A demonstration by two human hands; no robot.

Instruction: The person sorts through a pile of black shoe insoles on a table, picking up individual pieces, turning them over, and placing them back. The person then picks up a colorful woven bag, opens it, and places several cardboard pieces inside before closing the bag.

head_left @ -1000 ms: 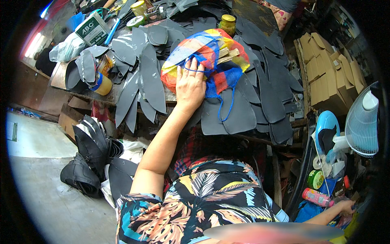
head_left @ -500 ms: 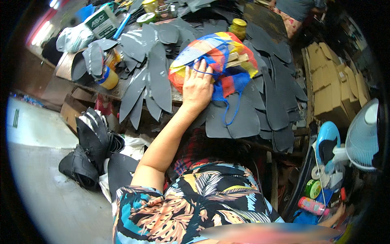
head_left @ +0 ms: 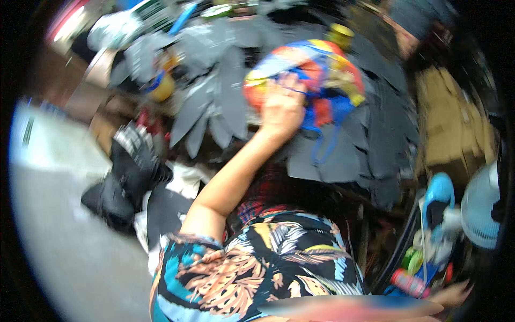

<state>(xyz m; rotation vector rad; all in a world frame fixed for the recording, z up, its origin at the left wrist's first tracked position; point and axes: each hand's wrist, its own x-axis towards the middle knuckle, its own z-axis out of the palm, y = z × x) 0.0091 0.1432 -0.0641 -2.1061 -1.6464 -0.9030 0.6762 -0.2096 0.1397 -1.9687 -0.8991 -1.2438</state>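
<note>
My left hand (head_left: 282, 107) lies on a bundled red, blue and yellow mesh bag (head_left: 316, 72), its fingers stretched over the near left side. A blue cord crosses by those fingers, and another loop hangs down in front. Tan pieces (head_left: 343, 80) show at the bag's right side. Under and around the bag are grey sole-shaped cut pieces (head_left: 234, 86), heaped on the bench and fanning over its front edge. My right hand (head_left: 453, 294) is at the far lower right, away from the bag, fingers stretched beside a pink bottle (head_left: 410, 283). Motion blurs both hands.
A yellow jar (head_left: 340, 36) stands behind the bag; a blue-rimmed yellow jar (head_left: 161, 87) is at the left. Dark rolled pieces (head_left: 115, 182) lie low on the left. Cardboard pieces (head_left: 450, 118) and a light-blue fan (head_left: 480, 206) are at the right.
The whole view has shifted, so the bag and bench appear farther right. My left hand stays on the bag. My right hand has risen slightly, showing more of its fingers.
</note>
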